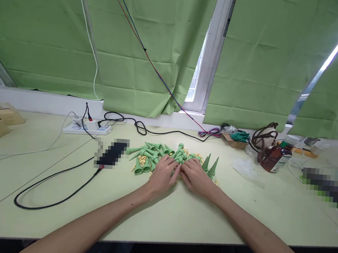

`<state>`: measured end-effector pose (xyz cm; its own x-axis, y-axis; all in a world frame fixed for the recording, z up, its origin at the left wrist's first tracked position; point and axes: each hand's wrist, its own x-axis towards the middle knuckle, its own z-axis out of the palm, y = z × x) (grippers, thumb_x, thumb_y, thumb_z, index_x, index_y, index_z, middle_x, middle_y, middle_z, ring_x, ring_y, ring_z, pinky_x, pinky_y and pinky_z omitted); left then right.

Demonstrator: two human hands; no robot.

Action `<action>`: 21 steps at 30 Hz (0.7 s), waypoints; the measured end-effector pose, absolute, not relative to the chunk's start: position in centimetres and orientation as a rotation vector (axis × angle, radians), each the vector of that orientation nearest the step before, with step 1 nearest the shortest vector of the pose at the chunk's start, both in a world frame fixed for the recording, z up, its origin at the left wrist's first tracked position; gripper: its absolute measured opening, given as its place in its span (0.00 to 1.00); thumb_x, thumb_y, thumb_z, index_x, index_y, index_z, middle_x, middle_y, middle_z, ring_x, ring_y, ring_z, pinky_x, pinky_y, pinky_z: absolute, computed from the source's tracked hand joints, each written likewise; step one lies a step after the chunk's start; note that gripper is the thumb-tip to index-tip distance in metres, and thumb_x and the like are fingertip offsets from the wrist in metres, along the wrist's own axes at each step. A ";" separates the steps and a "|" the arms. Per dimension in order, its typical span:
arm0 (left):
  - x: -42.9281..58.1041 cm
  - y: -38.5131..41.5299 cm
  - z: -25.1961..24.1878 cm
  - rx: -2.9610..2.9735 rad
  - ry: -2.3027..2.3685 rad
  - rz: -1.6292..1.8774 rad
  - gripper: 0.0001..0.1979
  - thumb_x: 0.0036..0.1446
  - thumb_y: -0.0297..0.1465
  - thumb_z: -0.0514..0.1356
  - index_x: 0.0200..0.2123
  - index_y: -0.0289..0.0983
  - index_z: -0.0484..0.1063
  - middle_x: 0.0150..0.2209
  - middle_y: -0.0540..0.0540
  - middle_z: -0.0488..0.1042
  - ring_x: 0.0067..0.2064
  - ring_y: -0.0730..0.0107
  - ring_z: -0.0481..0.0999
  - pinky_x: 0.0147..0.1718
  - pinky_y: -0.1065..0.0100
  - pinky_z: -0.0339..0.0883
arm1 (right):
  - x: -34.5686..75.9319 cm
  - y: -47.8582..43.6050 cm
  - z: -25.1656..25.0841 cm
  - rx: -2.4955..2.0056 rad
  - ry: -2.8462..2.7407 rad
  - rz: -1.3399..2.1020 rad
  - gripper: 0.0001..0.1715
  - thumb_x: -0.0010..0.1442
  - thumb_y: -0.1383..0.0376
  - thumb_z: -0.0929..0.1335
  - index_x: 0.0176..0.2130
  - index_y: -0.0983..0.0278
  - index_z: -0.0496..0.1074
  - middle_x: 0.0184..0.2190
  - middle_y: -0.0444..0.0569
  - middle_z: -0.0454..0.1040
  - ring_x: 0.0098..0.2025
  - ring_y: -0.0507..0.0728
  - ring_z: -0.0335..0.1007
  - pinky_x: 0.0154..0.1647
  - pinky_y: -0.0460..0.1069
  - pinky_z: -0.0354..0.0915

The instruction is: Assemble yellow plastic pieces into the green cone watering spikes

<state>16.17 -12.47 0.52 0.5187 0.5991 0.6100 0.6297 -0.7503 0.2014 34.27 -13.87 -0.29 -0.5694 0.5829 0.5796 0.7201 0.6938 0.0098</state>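
Your left hand and right hand meet over the near edge of the green cone spikes heaped mid-counter, picking through them I'd judge, grip hidden so can't tell; freeing one calls for a clean pinch.

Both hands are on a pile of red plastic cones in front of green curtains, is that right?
Not quite: the head view shows green cones, not red. The left hand and right hand are on the pile, in front of green curtains.
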 end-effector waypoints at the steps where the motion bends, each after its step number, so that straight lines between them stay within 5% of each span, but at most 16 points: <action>1: 16.2 -12.5 0.5 -2.702 -1.097 -1.056 0.15 0.68 0.29 0.49 0.30 0.36 0.69 0.30 0.45 0.70 0.38 0.62 0.65 0.42 0.59 0.64 | 34.3 -13.8 -0.3 -0.996 -2.339 -0.321 0.11 0.69 0.70 0.59 0.34 0.63 0.64 0.32 0.49 0.68 0.36 0.58 0.62 0.46 0.56 0.60; 21: 16.4 -12.9 1.0 -2.800 -1.017 -1.186 0.14 0.69 0.28 0.45 0.30 0.37 0.62 0.30 0.47 0.67 0.37 0.64 0.63 0.40 0.60 0.63 | 34.5 -13.8 0.0 -0.819 -2.199 -0.200 0.07 0.71 0.69 0.59 0.39 0.62 0.64 0.34 0.50 0.72 0.37 0.58 0.66 0.43 0.54 0.63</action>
<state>16.42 -12.87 1.03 0.5258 0.5775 0.6245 0.5293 -0.7969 0.2913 34.47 -13.79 -0.04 -0.4998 0.4935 0.7118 0.6140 0.7815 -0.1107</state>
